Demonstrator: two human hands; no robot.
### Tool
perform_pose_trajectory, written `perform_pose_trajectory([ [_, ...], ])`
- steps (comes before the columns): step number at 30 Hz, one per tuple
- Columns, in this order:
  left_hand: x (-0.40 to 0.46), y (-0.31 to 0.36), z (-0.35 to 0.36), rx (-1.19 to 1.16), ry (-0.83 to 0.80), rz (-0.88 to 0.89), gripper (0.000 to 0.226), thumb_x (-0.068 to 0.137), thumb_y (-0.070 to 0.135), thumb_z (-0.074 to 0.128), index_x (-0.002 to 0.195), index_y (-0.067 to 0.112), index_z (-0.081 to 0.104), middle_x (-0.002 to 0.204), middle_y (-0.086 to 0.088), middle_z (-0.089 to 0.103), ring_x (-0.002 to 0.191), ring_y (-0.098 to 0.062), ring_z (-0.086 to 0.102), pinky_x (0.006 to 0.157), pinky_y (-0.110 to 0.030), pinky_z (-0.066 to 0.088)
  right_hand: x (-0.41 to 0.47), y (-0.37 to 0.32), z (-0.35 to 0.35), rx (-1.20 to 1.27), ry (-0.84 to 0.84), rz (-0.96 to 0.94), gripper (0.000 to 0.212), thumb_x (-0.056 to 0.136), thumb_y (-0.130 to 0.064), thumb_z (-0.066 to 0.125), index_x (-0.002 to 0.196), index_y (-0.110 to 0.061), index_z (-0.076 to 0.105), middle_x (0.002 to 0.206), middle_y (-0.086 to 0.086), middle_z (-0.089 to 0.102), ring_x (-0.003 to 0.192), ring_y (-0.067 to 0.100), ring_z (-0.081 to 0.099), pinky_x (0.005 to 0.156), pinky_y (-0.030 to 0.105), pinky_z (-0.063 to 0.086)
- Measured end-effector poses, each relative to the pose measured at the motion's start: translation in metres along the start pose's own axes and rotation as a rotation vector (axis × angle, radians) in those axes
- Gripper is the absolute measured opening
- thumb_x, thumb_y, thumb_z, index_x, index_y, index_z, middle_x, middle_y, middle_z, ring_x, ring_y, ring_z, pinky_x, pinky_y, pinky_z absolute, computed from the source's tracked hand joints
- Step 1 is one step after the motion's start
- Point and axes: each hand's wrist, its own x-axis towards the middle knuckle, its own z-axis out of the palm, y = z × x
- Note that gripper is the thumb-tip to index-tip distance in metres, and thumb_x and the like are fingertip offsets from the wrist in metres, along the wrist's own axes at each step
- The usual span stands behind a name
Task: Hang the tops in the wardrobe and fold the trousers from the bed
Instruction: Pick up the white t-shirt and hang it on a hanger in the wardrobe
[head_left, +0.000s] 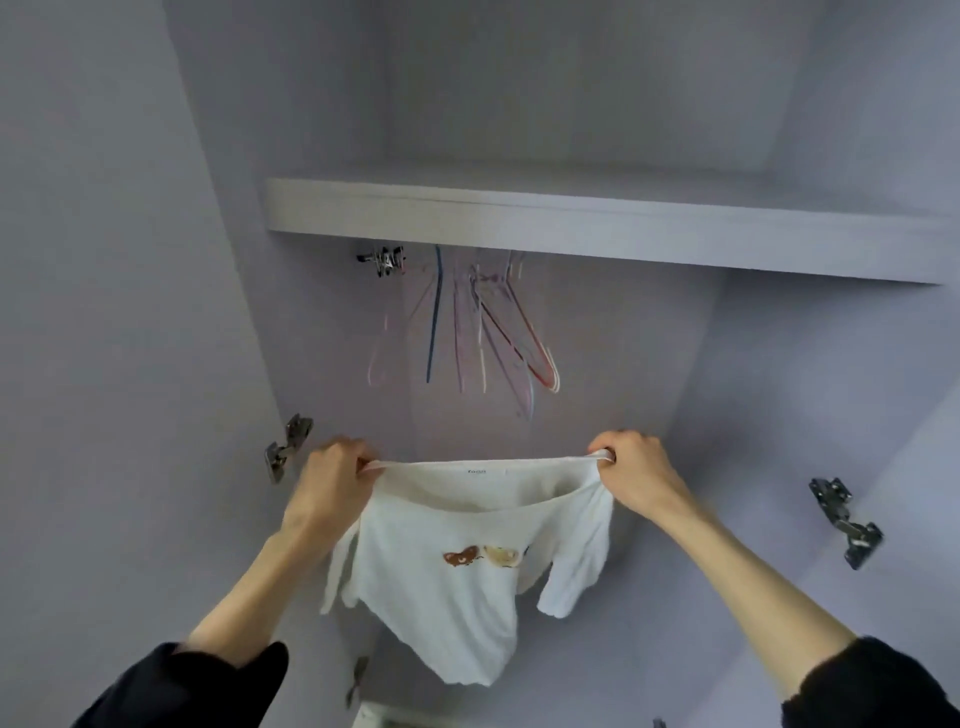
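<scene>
A small white top (447, 587) with brown and tan shapes printed on its front hangs between my hands inside the open wardrobe. My left hand (332, 478) grips the left end of its neckline and my right hand (636, 473) grips the right end, so the neck is stretched wide. Its body and short sleeves dangle below. Above the top, several empty thin hangers (467, 332) in blue, pink, red and white hang under the shelf, blurred.
A pale shelf (597, 234) crosses the wardrobe above the hangers. Metal door hinges sit on the left side (288, 447) and the right side (847, 522). The wardrobe walls are plain lilac grey.
</scene>
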Motion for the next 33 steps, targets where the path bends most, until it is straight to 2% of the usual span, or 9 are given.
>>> perform_pose_trajectory([
  [2,0.016,0.007,0.006,-0.24,-0.016,-0.142,0.011,0.086,0.009,0.063,0.078,0.005,0.07,0.073,-0.008,0.067,0.069,-0.023,0.064,0.063,-0.03,0.052,0.018,0.008,0.004,0.066,-0.034,0.025,0.028,0.084,-0.001,0.05,0.097,-0.013,0.072,0.101,0.006,0.072,0.099,0.025,0.063,0.078,0.025,0.042],
  [5,0.038,0.019,0.006,-0.771,-0.04,-0.39,0.013,0.084,-0.005,0.06,0.077,0.003,0.067,0.081,-0.016,0.068,0.073,-0.024,0.067,0.059,-0.023,0.058,0.053,0.02,0.01,0.219,-0.123,0.061,0.017,0.085,-0.009,0.06,0.096,-0.011,0.073,0.097,0.005,0.072,0.092,0.018,0.064,0.079,0.023,0.044],
  [8,0.059,0.042,0.015,-0.924,-0.027,-0.422,0.011,0.083,-0.008,0.057,0.084,-0.002,0.066,0.084,-0.02,0.067,0.076,-0.028,0.067,0.061,-0.022,0.058,0.099,0.033,0.018,0.53,-0.159,0.101,0.012,0.088,-0.006,0.059,0.097,-0.008,0.067,0.092,0.012,0.066,0.081,0.021,0.06,0.079,0.036,0.051],
  [12,0.077,0.071,0.033,-0.904,-0.027,-0.401,0.017,0.081,-0.012,0.056,0.077,0.001,0.066,0.073,-0.016,0.067,0.065,-0.021,0.067,0.056,-0.021,0.056,0.157,0.033,0.024,0.796,-0.048,0.193,0.023,0.095,-0.006,0.048,0.108,0.009,0.06,0.09,0.018,0.061,0.07,0.018,0.055,0.068,0.03,0.049],
  [15,0.087,0.078,0.043,-0.857,-0.003,-0.399,0.02,0.078,-0.012,0.059,0.074,0.005,0.068,0.068,-0.01,0.068,0.056,-0.012,0.067,0.05,-0.017,0.051,0.194,0.021,0.027,0.957,-0.141,0.273,0.023,0.099,-0.014,0.042,0.108,0.0,0.057,0.094,0.014,0.059,0.073,0.019,0.055,0.065,0.029,0.046],
  [19,0.098,0.072,0.039,-0.792,0.032,-0.412,0.024,0.078,-0.01,0.06,0.072,0.012,0.068,0.058,0.003,0.069,0.055,-0.007,0.066,0.049,-0.014,0.049,0.227,0.002,0.031,1.039,-0.288,0.339,0.024,0.099,-0.018,0.042,0.082,-0.009,0.056,0.077,0.007,0.057,0.064,0.018,0.053,0.054,0.028,0.045],
  [24,0.106,0.061,0.03,-0.773,0.057,-0.424,0.02,0.079,-0.009,0.061,0.075,0.01,0.068,0.07,-0.007,0.068,0.058,-0.011,0.067,0.049,-0.014,0.05,0.242,-0.008,0.039,1.128,-0.272,0.357,0.021,0.088,-0.003,0.056,0.067,-0.007,0.058,0.046,-0.001,0.055,0.037,0.007,0.049,0.036,0.016,0.037],
  [29,0.114,0.056,0.028,-0.763,0.035,-0.413,0.017,0.081,-0.01,0.06,0.079,0.006,0.067,0.073,-0.01,0.066,0.054,-0.009,0.065,0.048,-0.014,0.05,0.253,-0.008,0.035,1.137,-0.233,0.406,0.023,0.089,0.007,0.043,0.075,-0.005,0.056,0.059,0.006,0.046,0.042,0.011,0.037,0.032,0.016,0.028],
  [33,0.119,0.053,0.027,-0.751,0.034,-0.393,0.017,0.082,-0.007,0.06,0.081,0.008,0.067,0.079,-0.011,0.066,0.067,-0.016,0.065,0.049,-0.014,0.051,0.256,-0.013,0.027,1.004,-0.009,0.358,0.013,0.089,-0.007,0.049,0.088,-0.013,0.061,0.069,0.004,0.052,0.05,0.013,0.039,0.034,0.017,0.028],
])
